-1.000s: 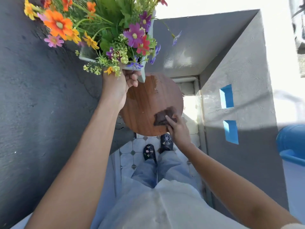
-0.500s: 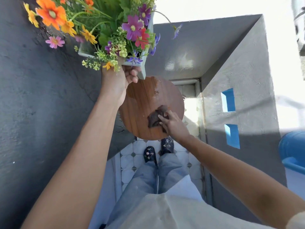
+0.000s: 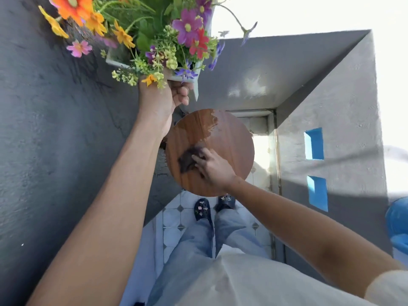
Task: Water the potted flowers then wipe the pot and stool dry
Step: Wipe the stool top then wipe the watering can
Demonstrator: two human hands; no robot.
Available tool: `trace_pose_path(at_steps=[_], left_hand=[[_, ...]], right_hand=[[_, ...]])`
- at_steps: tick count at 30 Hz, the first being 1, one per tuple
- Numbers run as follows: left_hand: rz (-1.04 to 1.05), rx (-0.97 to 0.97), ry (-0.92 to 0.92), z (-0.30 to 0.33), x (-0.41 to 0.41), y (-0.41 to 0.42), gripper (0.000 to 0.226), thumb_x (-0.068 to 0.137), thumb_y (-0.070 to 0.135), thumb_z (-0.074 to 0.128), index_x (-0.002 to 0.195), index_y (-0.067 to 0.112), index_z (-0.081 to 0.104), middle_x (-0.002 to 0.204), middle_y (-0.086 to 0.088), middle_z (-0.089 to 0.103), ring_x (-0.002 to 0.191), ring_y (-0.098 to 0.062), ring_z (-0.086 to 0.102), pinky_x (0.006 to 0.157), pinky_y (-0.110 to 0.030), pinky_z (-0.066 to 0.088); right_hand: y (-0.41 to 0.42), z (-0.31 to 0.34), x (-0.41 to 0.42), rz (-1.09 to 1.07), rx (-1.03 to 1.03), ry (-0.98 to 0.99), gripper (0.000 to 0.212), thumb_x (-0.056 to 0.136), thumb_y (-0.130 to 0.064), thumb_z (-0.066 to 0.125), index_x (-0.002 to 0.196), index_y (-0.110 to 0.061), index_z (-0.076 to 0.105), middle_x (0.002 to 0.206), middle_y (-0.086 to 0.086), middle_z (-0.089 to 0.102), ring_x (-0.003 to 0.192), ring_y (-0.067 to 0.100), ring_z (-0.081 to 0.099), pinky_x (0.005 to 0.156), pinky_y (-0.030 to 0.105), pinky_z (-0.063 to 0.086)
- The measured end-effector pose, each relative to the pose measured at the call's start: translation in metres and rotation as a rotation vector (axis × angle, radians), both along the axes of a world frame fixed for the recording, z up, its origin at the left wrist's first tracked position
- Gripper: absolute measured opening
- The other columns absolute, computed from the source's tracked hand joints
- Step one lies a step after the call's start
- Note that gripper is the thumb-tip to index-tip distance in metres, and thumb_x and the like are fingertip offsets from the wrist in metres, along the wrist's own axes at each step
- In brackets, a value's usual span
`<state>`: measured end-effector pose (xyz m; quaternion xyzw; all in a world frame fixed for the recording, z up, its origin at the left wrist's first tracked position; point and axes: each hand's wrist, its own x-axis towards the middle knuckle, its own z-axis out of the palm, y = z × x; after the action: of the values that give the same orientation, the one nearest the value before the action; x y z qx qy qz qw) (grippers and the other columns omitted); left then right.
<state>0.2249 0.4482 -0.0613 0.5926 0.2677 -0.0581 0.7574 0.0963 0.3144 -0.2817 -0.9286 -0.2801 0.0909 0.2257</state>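
Note:
My left hand (image 3: 162, 100) grips the underside of a pale square pot (image 3: 196, 85) full of bright flowers (image 3: 154, 34) and holds it lifted above and left of the stool. The round brown wooden stool top (image 3: 231, 149) shows a wet, glossy patch near its far edge. My right hand (image 3: 209, 164) presses a dark brown cloth (image 3: 187, 159) flat on the left-centre of the stool top. Most of the pot's body is hidden by the flowers and my hand.
A dark grey wall (image 3: 55, 140) runs close on the left, and a grey parapet wall (image 3: 342, 129) with two blue openings stands on the right. My feet stand on white tiled floor (image 3: 176, 219) just below the stool. A blue container (image 3: 397, 221) sits at the right edge.
My right hand has slid the cloth from the stool's right-centre across to its left-centre. The pot stays lifted in my left hand, shifted slightly up in view.

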Motion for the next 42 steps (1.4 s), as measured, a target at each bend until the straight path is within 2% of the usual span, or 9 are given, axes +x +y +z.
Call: trace_pose_path(at_steps=[5,13,15,22,29,31,37,39,42], left_hand=[[0.007,0.036,-0.016,0.002,0.008,0.005,0.04,0.094,0.001,0.025,0.078,0.003,0.061,0.068,-0.018,0.061,0.043,-0.011,0.049,0.04,-0.022,0.04],[-0.008,0.032,-0.016,0.004,0.015,0.0,0.043,0.095,0.0,0.022,0.075,0.004,0.061,0.062,-0.012,0.062,0.04,-0.008,0.05,0.038,-0.02,0.04],[-0.003,0.033,-0.009,0.004,0.014,-0.001,0.044,0.095,-0.001,0.022,0.074,0.003,0.061,0.064,-0.014,0.061,0.04,-0.009,0.049,0.038,-0.02,0.04],[0.024,0.046,-0.035,0.005,0.006,0.004,0.037,0.093,-0.003,0.026,0.073,0.002,0.057,0.063,-0.016,0.062,0.039,-0.011,0.05,0.038,-0.022,0.039],[0.003,0.061,-0.015,0.001,-0.008,0.003,0.04,0.094,-0.002,0.025,0.074,0.003,0.059,0.061,-0.013,0.063,0.04,-0.01,0.05,0.038,-0.022,0.04],[-0.007,0.059,0.0,-0.001,-0.014,0.002,0.04,0.094,-0.001,0.024,0.075,0.003,0.059,0.06,-0.012,0.063,0.04,-0.01,0.05,0.038,-0.022,0.04],[-0.006,0.049,0.021,-0.013,-0.034,-0.003,0.037,0.09,-0.006,0.028,0.075,0.003,0.061,0.064,-0.015,0.062,0.04,-0.009,0.052,0.039,-0.022,0.041],[-0.012,0.039,0.031,-0.018,-0.042,-0.007,0.035,0.09,-0.006,0.027,0.08,-0.002,0.06,0.066,-0.017,0.061,0.041,-0.009,0.053,0.039,-0.021,0.041],[-0.029,0.02,0.055,-0.029,-0.058,-0.015,0.035,0.09,-0.009,0.024,0.092,-0.006,0.058,0.071,-0.019,0.06,0.04,-0.008,0.053,0.039,-0.021,0.041]], right_hand=[[-0.03,0.01,0.096,-0.709,-0.009,0.072,0.032,0.099,-0.019,0.053,0.127,-0.007,0.064,0.136,0.022,0.049,0.11,0.039,0.053,0.086,0.046,0.055],[0.065,0.014,0.015,0.39,-0.095,0.183,0.044,0.097,-0.021,0.054,0.141,-0.012,0.052,0.133,0.01,0.044,0.112,0.031,0.046,0.072,0.043,0.056],[0.064,0.014,0.02,0.499,-0.115,0.147,0.044,0.098,-0.023,0.053,0.14,-0.014,0.054,0.133,0.01,0.044,0.112,0.03,0.047,0.075,0.042,0.056],[0.032,0.018,0.115,-0.378,-0.072,0.157,0.033,0.099,-0.018,0.047,0.13,-0.014,0.06,0.139,0.015,0.04,0.106,0.035,0.056,0.067,0.039,0.052],[0.038,0.016,0.006,0.565,-0.13,0.131,0.044,0.099,-0.03,0.052,0.143,-0.02,0.053,0.135,0.005,0.045,0.112,0.027,0.049,0.078,0.039,0.058],[0.01,0.011,0.003,0.458,-0.092,0.112,0.042,0.101,-0.033,0.051,0.141,-0.02,0.055,0.132,0.006,0.048,0.108,0.027,0.052,0.079,0.04,0.058],[-0.063,0.0,0.061,-0.559,-0.021,0.082,0.037,0.095,-0.023,0.06,0.129,-0.011,0.066,0.126,0.017,0.053,0.103,0.036,0.059,0.084,0.044,0.056],[-0.05,0.003,0.04,-0.504,-0.034,0.052,0.037,0.094,-0.021,0.061,0.128,-0.01,0.067,0.12,0.017,0.054,0.104,0.036,0.057,0.082,0.044,0.056],[-0.03,0.0,-0.034,-0.083,-0.034,0.087,0.038,0.096,-0.022,0.06,0.132,-0.013,0.064,0.123,0.015,0.055,0.102,0.034,0.056,0.073,0.045,0.059]])
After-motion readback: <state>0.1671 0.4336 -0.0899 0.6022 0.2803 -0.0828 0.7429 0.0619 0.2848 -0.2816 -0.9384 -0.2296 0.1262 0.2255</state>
